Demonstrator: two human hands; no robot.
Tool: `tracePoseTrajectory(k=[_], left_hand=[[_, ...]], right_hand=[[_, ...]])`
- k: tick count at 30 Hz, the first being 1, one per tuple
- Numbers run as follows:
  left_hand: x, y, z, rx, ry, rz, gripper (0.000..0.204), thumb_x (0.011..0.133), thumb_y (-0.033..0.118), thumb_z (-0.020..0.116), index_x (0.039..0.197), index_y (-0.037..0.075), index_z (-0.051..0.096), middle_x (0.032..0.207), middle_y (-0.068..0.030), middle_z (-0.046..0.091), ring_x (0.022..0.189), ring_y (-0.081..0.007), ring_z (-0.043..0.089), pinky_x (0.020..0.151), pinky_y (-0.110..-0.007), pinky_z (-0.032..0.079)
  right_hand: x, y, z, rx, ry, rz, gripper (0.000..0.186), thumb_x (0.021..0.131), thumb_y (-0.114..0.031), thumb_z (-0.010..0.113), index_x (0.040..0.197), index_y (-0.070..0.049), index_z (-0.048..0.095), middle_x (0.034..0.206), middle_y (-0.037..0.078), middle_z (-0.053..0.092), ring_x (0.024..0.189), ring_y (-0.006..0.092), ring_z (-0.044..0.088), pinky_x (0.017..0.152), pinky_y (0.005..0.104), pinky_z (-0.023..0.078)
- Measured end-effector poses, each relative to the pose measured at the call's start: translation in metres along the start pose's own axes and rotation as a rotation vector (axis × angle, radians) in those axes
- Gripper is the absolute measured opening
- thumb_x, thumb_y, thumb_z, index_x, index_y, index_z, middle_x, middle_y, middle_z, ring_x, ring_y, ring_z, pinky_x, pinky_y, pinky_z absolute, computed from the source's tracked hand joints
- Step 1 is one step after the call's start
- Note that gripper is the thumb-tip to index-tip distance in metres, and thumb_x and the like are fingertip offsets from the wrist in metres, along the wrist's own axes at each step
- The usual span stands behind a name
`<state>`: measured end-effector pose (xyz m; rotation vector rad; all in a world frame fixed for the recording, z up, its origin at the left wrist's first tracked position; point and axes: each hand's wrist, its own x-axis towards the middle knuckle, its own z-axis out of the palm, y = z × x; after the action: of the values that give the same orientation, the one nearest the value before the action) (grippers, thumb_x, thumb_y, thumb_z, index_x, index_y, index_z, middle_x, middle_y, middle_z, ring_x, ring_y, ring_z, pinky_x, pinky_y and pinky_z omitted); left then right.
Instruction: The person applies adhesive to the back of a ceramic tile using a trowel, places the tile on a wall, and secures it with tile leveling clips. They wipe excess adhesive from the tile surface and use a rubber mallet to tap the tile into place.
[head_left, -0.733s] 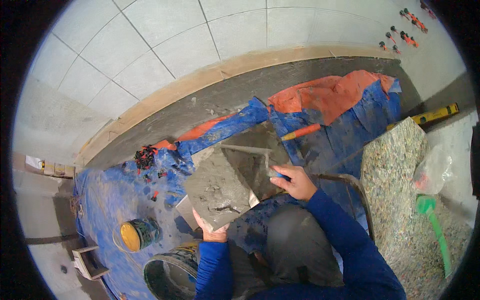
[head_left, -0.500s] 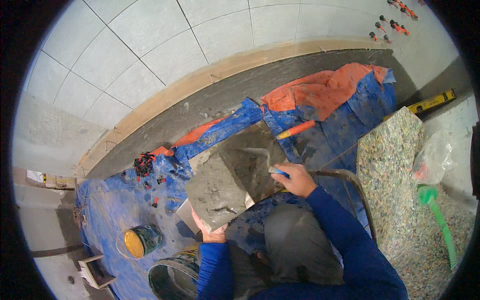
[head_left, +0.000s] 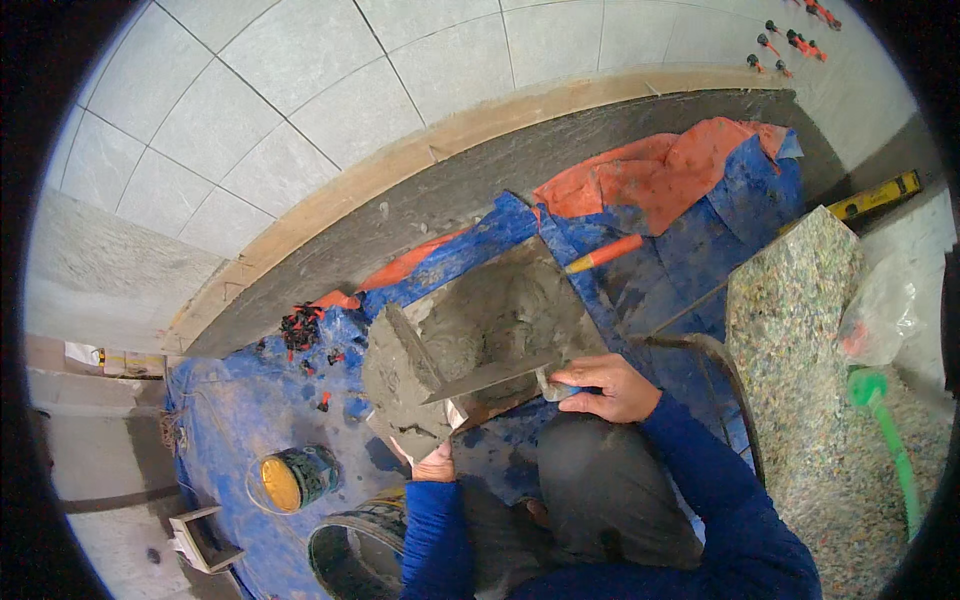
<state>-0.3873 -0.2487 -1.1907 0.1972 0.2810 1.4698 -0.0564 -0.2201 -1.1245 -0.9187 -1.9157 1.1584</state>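
Note:
My left hand (head_left: 433, 463) is closed on the near lower edge of a tile (head_left: 395, 365), whose upper face is coated with grey mortar. The tile is held tilted at the left side of a mortar-covered board (head_left: 545, 290). In my right hand (head_left: 615, 388) is the handle of a trowel (head_left: 495, 379). Its long blade shows nearly edge-on, stretching left over the board's near part, its tip close to the tile's right edge. Whether the tip touches the tile I cannot tell. Wet mortar lies heaped and smeared on the board.
A blue tarp (head_left: 225, 400) covers the floor, with an orange sheet (head_left: 640, 175) folded beyond. Buckets (head_left: 318, 473) stand at the lower left, near black-and-red clips (head_left: 300, 325). To the right are a speckled foam slab (head_left: 790, 300), a green tool (head_left: 885, 440) and a yellow level (head_left: 875, 197).
My right hand has turned the trowel from over the mortar to a nearly edge-on position pointing left at the tile. The tile in my left hand tilts more steeply.

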Motion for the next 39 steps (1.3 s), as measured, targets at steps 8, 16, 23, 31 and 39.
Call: tracePoseTrajectory(k=[8,16,23,31,39], left_hand=[[0.014,-0.006,0.026,0.024,0.131,0.030,0.059,0.105,0.047,0.039,0.151,0.010,0.047,0.152,-0.0145,0.050,0.137,-0.0376,0.049,0.113,-0.056,0.041],[0.034,0.004,0.063,-0.023,0.280,0.038,0.070,0.102,0.062,0.045,0.152,0.013,0.045,0.154,-0.0129,0.048,0.137,-0.0363,0.049,0.112,-0.055,0.041],[0.034,-0.010,0.088,-0.023,0.263,0.047,0.075,0.101,0.066,0.039,0.153,0.012,0.045,0.156,-0.0129,0.047,0.139,-0.0374,0.047,0.116,-0.055,0.037],[0.035,-0.018,0.089,-0.140,0.084,0.062,0.073,0.102,0.065,0.036,0.154,0.015,0.043,0.154,-0.0106,0.048,0.138,-0.0347,0.049,0.114,-0.051,0.042],[0.043,-0.019,0.091,-0.158,0.114,0.247,0.071,0.103,0.063,0.034,0.157,0.018,0.038,0.156,-0.0083,0.045,0.140,-0.0319,0.046,0.116,-0.049,0.039]], right_hand=[[0.040,0.001,-0.009,-0.302,0.286,0.125,0.037,0.090,-0.022,0.076,0.118,0.002,0.069,0.100,0.019,0.071,0.091,0.0373,0.069,0.079,0.0408,0.054],[0.032,-0.097,-0.038,-0.566,0.289,0.132,0.036,0.088,-0.024,0.076,0.118,-0.004,0.071,0.093,0.015,0.068,0.081,0.0362,0.067,0.069,0.0414,0.053],[0.069,-0.173,-0.012,-1.010,0.091,-0.028,0.039,0.087,-0.021,0.075,0.123,-0.007,0.067,0.087,0.010,0.062,0.077,0.0306,0.064,0.066,0.0421,0.051],[0.080,-0.215,0.045,-1.181,-0.083,-0.124,0.041,0.088,-0.025,0.073,0.123,-0.007,0.065,0.082,0.006,0.057,0.074,0.0252,0.060,0.064,0.0395,0.048],[0.078,-0.197,0.090,-1.179,-0.047,-0.088,0.043,0.087,-0.024,0.075,0.125,-0.007,0.064,0.084,0.007,0.057,0.074,0.0251,0.060,0.065,0.0389,0.049]])
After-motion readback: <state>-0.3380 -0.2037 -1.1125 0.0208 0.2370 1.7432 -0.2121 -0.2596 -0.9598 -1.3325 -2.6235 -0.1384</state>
